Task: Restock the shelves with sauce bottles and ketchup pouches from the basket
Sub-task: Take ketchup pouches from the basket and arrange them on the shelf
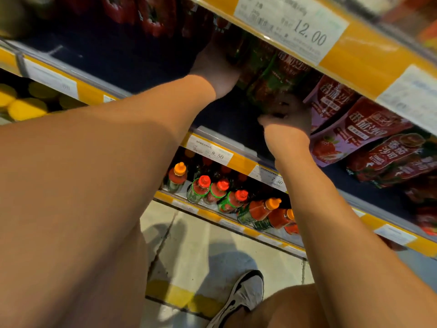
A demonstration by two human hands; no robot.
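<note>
Left hand (216, 69) is up on the dark shelf (132, 65), its grip wrapped round the top of a green-and-red ketchup pouch (267, 74); right hand (287, 117) pinches that pouch's bottom edge; more purple and red pouches (350, 129) lean just to the right; sauce bottles (227, 197) sit on the shelf below.
</note>
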